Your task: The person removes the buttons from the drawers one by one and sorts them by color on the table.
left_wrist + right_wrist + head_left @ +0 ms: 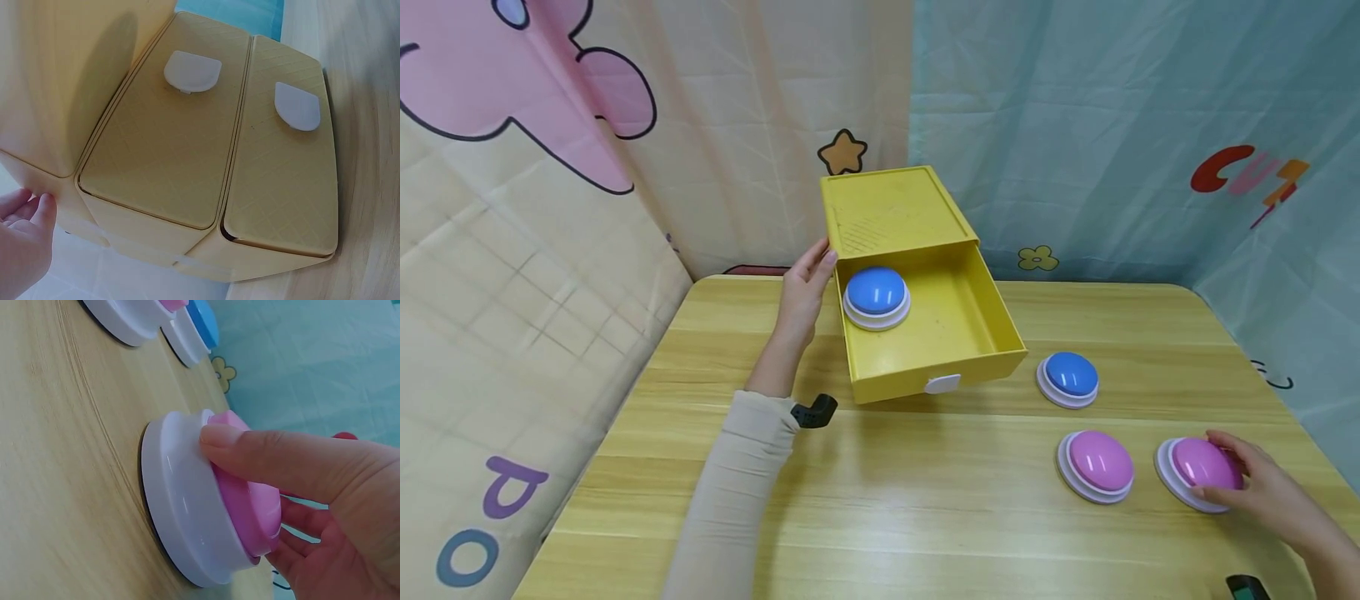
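From my head, my left hand (801, 292) lies flat-fingered against the yellow drawer box (917, 275); my right hand (1255, 492) cups the pink button (1202, 467) at the table's (880, 500) right edge. My right wrist alone shows thumb and fingers (262, 450) pinching its smooth, rigid dome; the white rim looks surer to hold

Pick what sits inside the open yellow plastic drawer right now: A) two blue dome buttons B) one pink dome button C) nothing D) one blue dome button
D: the head view shows a single blue dome button on a white base in the back-left corner of the open yellow plastic drawer; the other blue dome button sits on the wooden table.
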`<move>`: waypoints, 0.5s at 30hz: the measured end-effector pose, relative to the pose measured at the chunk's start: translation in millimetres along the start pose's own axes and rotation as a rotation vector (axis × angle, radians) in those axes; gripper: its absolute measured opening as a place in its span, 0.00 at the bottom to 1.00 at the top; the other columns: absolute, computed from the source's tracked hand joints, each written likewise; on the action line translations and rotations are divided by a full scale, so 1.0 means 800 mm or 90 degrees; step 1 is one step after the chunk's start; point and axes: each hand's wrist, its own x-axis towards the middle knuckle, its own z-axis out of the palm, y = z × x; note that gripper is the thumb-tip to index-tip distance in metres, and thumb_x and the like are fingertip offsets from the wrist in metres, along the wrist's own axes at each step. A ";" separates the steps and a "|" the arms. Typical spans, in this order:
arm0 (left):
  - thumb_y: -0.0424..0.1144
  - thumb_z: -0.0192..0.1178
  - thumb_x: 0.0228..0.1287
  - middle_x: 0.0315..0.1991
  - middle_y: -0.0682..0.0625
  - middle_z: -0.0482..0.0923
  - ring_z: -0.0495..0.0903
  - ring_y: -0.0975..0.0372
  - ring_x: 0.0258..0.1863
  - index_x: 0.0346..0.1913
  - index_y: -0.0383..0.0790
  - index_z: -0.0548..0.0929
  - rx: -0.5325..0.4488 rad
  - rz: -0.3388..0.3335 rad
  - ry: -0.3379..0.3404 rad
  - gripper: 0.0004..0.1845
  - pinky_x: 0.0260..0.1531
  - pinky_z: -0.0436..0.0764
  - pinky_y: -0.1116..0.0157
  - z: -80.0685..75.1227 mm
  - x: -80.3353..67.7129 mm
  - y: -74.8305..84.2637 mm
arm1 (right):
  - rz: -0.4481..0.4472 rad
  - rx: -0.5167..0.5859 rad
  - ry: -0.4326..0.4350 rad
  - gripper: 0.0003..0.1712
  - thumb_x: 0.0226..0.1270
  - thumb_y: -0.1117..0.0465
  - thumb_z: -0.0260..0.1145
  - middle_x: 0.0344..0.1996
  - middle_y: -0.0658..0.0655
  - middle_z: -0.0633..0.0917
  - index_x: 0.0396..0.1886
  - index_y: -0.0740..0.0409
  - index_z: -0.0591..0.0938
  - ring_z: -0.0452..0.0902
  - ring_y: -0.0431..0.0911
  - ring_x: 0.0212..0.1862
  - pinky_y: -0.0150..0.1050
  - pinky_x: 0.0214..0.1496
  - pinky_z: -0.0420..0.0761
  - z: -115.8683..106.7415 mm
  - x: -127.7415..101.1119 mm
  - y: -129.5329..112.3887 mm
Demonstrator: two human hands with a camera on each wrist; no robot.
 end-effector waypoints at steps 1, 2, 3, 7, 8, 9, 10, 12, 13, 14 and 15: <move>0.41 0.51 0.66 0.63 0.44 0.62 0.63 0.60 0.60 0.65 0.34 0.62 -0.001 -0.002 -0.002 0.27 0.57 0.63 0.66 0.001 -0.002 0.004 | 0.005 -0.001 -0.007 0.46 0.49 0.65 0.71 0.50 0.80 0.59 0.59 0.82 0.54 0.65 0.55 0.48 0.15 0.31 0.60 0.000 0.001 0.001; 0.40 0.51 0.67 0.63 0.43 0.62 0.63 0.59 0.60 0.65 0.33 0.62 -0.002 -0.004 -0.002 0.26 0.57 0.63 0.66 0.002 -0.004 0.008 | 0.013 -0.003 -0.016 0.47 0.50 0.64 0.70 0.51 0.80 0.58 0.60 0.81 0.52 0.62 0.65 0.48 0.17 0.34 0.65 -0.002 0.001 0.001; 0.40 0.50 0.67 0.63 0.43 0.62 0.63 0.59 0.60 0.65 0.33 0.61 -0.001 -0.006 -0.003 0.26 0.57 0.63 0.66 0.004 -0.006 0.012 | 0.017 0.004 -0.022 0.48 0.51 0.63 0.70 0.52 0.81 0.57 0.60 0.81 0.50 0.58 0.72 0.48 0.17 0.37 0.65 -0.002 0.001 0.001; 0.39 0.50 0.67 0.63 0.42 0.61 0.63 0.59 0.60 0.65 0.31 0.61 0.004 -0.010 -0.003 0.26 0.57 0.63 0.66 0.005 -0.008 0.016 | 0.009 0.053 -0.017 0.49 0.55 0.64 0.67 0.56 0.83 0.52 0.63 0.80 0.45 0.47 0.78 0.53 0.32 0.62 0.56 -0.006 0.002 -0.002; 0.39 0.50 0.67 0.63 0.42 0.61 0.63 0.59 0.60 0.65 0.32 0.61 0.005 -0.009 -0.004 0.26 0.57 0.63 0.66 0.005 -0.008 0.015 | 0.009 0.062 -0.014 0.49 0.56 0.63 0.66 0.57 0.83 0.50 0.64 0.79 0.44 0.44 0.79 0.55 0.30 0.64 0.48 -0.007 0.002 -0.005; 0.40 0.50 0.67 0.63 0.42 0.61 0.62 0.59 0.60 0.65 0.32 0.61 0.007 -0.009 -0.005 0.27 0.57 0.63 0.66 0.005 -0.008 0.015 | -0.001 0.073 -0.007 0.49 0.57 0.64 0.65 0.57 0.84 0.49 0.64 0.78 0.43 0.41 0.78 0.56 0.23 0.62 0.41 -0.009 0.003 -0.009; 0.40 0.50 0.67 0.63 0.42 0.61 0.62 0.59 0.60 0.65 0.32 0.61 0.007 -0.009 -0.006 0.27 0.57 0.63 0.66 0.004 -0.006 0.013 | -0.007 0.083 -0.002 0.49 0.58 0.64 0.65 0.58 0.83 0.48 0.65 0.77 0.42 0.38 0.78 0.58 0.33 0.66 0.38 -0.011 0.005 -0.014; 0.40 0.50 0.67 0.63 0.43 0.61 0.62 0.59 0.60 0.65 0.32 0.61 0.004 -0.008 -0.006 0.27 0.57 0.63 0.66 0.002 -0.003 0.007 | -0.022 0.088 0.007 0.49 0.60 0.63 0.63 0.60 0.82 0.45 0.66 0.75 0.41 0.34 0.76 0.59 0.32 0.65 0.36 -0.016 0.009 -0.023; 0.40 0.50 0.67 0.63 0.43 0.61 0.62 0.59 0.60 0.65 0.33 0.61 0.003 -0.007 -0.005 0.27 0.57 0.63 0.66 0.001 0.000 0.003 | -0.024 0.096 0.006 0.49 0.60 0.63 0.63 0.61 0.81 0.43 0.67 0.73 0.39 0.33 0.75 0.60 0.43 0.66 0.36 -0.020 0.011 -0.029; 0.40 0.50 0.67 0.63 0.43 0.61 0.62 0.59 0.60 0.65 0.33 0.61 0.003 -0.007 -0.005 0.27 0.57 0.63 0.66 0.000 0.001 0.000 | -0.028 0.102 0.008 0.50 0.60 0.63 0.63 0.62 0.81 0.43 0.67 0.71 0.39 0.32 0.75 0.60 0.50 0.65 0.37 -0.023 0.014 -0.035; 0.41 0.51 0.67 0.63 0.43 0.61 0.62 0.59 0.60 0.65 0.33 0.61 -0.001 -0.007 -0.003 0.27 0.57 0.63 0.66 -0.001 0.003 -0.003 | -0.033 0.108 0.010 0.50 0.60 0.63 0.63 0.62 0.80 0.42 0.68 0.70 0.38 0.31 0.74 0.61 0.60 0.61 0.37 -0.026 0.017 -0.041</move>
